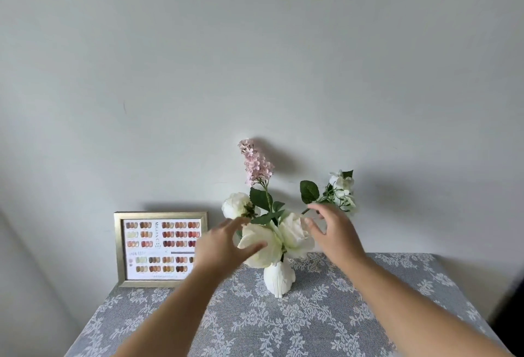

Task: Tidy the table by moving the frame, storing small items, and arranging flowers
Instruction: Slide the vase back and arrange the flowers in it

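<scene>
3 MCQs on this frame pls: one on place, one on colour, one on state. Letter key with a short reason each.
1. Where does the frame stand?
A. far left, against the wall
B. right of the vase
C. flat at the near edge

2. What colour is the tall flower spike?
A. yellow
B. pink
C. blue

3. How are the hands?
A. both fists shut on stems
B. both open at the flowers
C. resting on the tablecloth

Key: 1 A, it is upright, left of the vase. 2 B, pale pink blossoms. 3 B, left hand and right hand have spread fingers either side of the white blooms.
</scene>
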`<state>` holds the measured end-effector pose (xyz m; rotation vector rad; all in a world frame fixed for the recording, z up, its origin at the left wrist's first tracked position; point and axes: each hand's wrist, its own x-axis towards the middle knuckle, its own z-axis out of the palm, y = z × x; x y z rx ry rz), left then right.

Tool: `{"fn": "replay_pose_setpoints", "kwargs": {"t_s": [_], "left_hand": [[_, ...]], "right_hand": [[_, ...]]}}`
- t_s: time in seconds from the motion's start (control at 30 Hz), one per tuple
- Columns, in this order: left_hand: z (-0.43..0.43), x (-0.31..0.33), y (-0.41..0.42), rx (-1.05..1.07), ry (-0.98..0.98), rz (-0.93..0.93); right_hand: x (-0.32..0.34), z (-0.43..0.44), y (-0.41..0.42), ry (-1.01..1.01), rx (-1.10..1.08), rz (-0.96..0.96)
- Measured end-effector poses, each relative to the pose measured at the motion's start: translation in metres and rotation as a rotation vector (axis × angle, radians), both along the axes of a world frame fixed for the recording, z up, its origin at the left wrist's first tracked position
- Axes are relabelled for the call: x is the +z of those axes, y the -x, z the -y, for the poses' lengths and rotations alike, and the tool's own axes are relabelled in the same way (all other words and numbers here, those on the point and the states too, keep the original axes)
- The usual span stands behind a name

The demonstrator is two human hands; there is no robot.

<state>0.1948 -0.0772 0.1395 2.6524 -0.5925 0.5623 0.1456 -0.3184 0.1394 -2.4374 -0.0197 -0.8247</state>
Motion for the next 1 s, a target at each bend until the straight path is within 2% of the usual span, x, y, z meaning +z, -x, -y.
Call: {"fn": "replay_pose_setpoints", "kwargs": {"t_s": [0.13,0.3,0.5,0.63,0.83,1.0], "left_hand": [[-0.013,0.025,-0.022,0.057,0.082,0.015],[-0.007,0.028,-0.057,0.163,0.235,-0.194],[0.000,0.013,-0.097,0.205,0.311,-0.469],[0.006,0.003,-0.116,0.213,0.414,-0.594],[0.019,-0.008,-0.126,0.176,0.514,-0.664],[0.025,-0.006,-0.121,0.220,0.614,-0.616]], "right_hand": [[0.030,0.018,-0.009,0.125,-0.179,0.175],[0.038,0.040,-0.025,-0.053,-0.358,0.071],[0.019,0.055,-0.046,-0.393,-0.371,-0.082],[0.003,0.057,-0.055,-0.523,-0.310,-0.045],[-0.002,0.053,-0.062,-0.661,-0.279,0.022],[0.004,0.047,-0.067,-0.635,-0.250,0.068]]}}
